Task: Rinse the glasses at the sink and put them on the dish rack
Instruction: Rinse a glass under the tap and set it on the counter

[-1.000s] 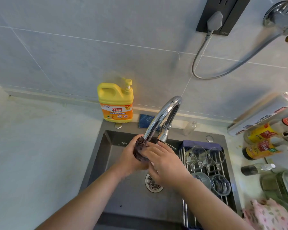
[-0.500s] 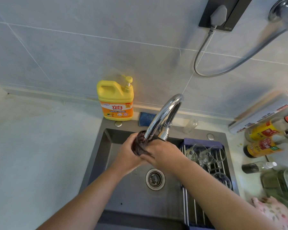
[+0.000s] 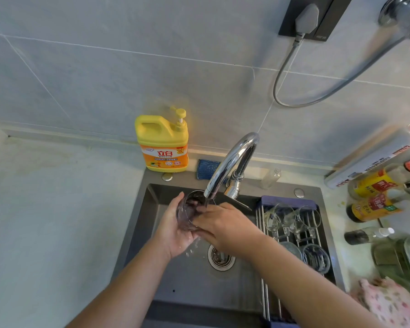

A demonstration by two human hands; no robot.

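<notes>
The sink (image 3: 175, 292) caught the run-off. The dish rack (image 3: 263, 256) spanned its right side, where several rinsed glasses drained. Under the faucet (image 3: 227, 162) spout, the left hand (image 3: 173, 233) cupped the glass (image 3: 187, 216), its mouth tilted towards the stream. The right hand (image 3: 225, 226) curled its fingers over the rim, seemingly to rub inside.

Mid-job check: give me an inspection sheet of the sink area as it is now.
Surface: grey sink, wet; pale counter around it.
Job's things: glass under faucet spout; several glasses on rack at sink's right.
Clutter: yellow detergent bottle, blue sponge, sauce bottles, pink cloth.
Hands: left hand grips glass; right hand fingers at its rim.
Cables: grey cable hangs from plug.
Surroundings: tiled wall.
</notes>
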